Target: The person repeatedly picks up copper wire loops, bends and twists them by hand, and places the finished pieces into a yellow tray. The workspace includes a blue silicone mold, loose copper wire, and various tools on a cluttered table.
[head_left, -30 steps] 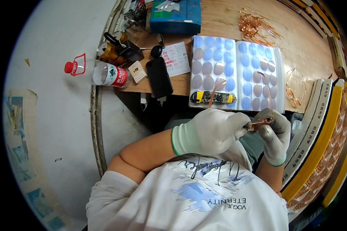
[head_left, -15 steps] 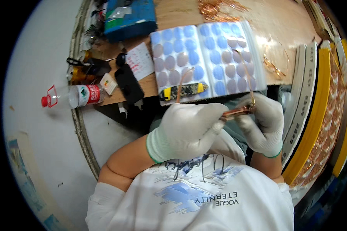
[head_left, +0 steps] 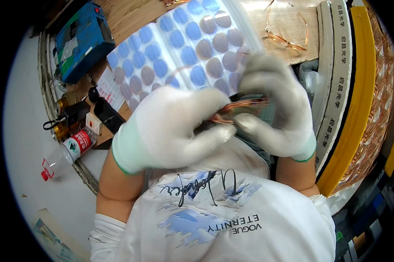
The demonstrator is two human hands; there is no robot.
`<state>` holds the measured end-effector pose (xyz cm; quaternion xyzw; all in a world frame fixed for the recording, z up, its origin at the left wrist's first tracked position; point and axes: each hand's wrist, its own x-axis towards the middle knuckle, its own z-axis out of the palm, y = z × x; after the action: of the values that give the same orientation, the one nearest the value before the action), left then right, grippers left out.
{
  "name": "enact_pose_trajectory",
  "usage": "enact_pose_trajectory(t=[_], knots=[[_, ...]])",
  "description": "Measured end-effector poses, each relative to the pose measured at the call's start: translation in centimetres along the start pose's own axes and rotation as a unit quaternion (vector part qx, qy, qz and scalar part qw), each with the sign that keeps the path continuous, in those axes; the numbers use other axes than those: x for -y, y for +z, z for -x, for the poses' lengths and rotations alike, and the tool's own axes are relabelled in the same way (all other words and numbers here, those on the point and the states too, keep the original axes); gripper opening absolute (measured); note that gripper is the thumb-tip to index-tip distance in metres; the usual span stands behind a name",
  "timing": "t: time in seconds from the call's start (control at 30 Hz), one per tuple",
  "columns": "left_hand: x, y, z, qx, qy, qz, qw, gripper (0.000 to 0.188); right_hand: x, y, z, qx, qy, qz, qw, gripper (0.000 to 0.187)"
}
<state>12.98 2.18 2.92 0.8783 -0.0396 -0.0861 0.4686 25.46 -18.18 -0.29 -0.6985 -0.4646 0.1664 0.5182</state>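
My left hand (head_left: 162, 126), in a white glove with a pale green cuff, is closed on a pair of copper-coloured glasses (head_left: 245, 104) held above my lap. Thumb and fingers pinch one side of the frame, and part of it is hidden by them. My right hand (head_left: 280, 105), gloved likewise, is at the other side of the frame. Its thumb lies near the lower rim; its fingers are raised and smeared by motion. Just beyond both hands lies an opened sheet (head_left: 165, 37) with rows of blue and mauve discs.
Another pair of copper-coloured glasses (head_left: 288, 43) lies at the table's right. To the left are a blue box (head_left: 85, 41), a black case (head_left: 107, 115) and a plastic bottle (head_left: 70, 150) with a red cap. Tall white and yellow trays (head_left: 347, 87) stand along the right.
The view has shifted, so the table items sit differently in it. My right fingers have lifted from their pinch on the frame. The black-and-yellow cutter on the sheet is now out of sight.
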Motion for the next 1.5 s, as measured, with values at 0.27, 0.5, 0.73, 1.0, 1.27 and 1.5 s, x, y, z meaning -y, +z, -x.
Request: enact_pose_trajectory(t=[0.27,0.5,0.73,1.0,1.27,1.5], knots=[[14.5,4.0,-12.4,-0.254,-0.212,-0.285,0.900,0.042,1.0,-1.3,-0.1,-0.160,0.156,-0.112,0.968,0.029],[10.3,3.1,-9.3,-0.301,-0.140,0.075,0.940,0.031,-0.3,0.4,1.4,-0.124,0.109,-0.223,0.961,0.068],[1.5,4.4,2.8,-0.267,-0.115,0.356,0.888,0.022,1.5,5.7,2.8,0.026,0.141,-0.146,0.979,0.050],[4.1,3.9,10.5,-0.215,-0.022,0.496,0.841,0.038,4.4,7.3,3.1,0.096,0.084,-0.233,0.964,0.024],[5.3,5.0,12.5,-0.368,-0.049,0.321,0.871,0.035,6.3,8.5,4.6,-0.008,0.041,-0.098,0.994,0.024],[4.1,6.6,12.9,-0.408,-0.062,0.259,0.873,0.036,6.6,7.6,5.1,-0.030,-0.001,-0.057,0.998,0.022]])
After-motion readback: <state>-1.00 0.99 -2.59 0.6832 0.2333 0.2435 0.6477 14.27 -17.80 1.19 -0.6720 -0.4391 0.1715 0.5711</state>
